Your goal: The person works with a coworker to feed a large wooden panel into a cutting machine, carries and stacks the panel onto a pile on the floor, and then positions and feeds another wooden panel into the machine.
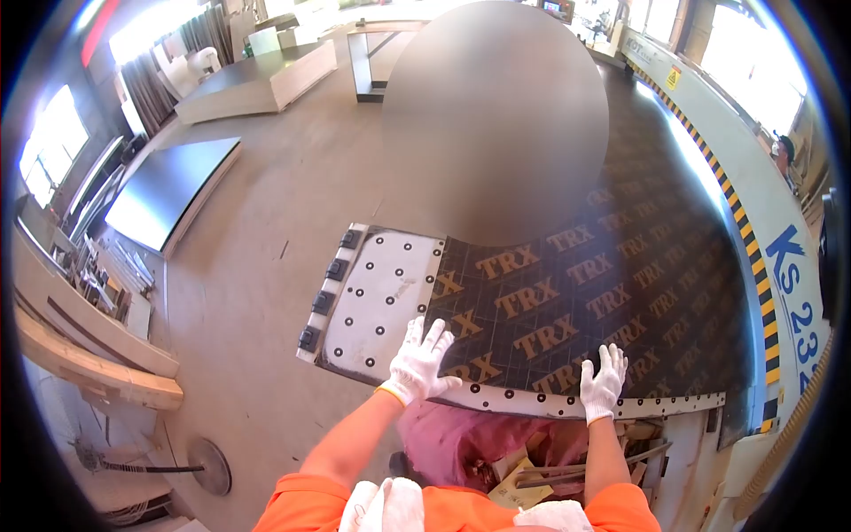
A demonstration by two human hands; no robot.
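A large dark panel printed with rows of "TRX" [541, 341] lies flat across a machine table. My left hand [420, 362], in a white knit glove with a yellow cuff, rests with fingers spread at the panel's left edge, beside the white table section [363, 306] dotted with black rollers. My right hand [604, 381], gloved the same way, lies flat with fingers stretched over the panel's near edge. A strip of the white dotted table [523, 402] shows along that edge. Neither hand grips anything.
The machine beam [753, 195] with yellow-black striping runs along the right. Under the table's near side sit a pink sheet [443, 439] and scraps of wood. Stacked boards [284, 80] and a shiny dark panel [173, 191] lie on the left. A blurred patch covers the upper middle.
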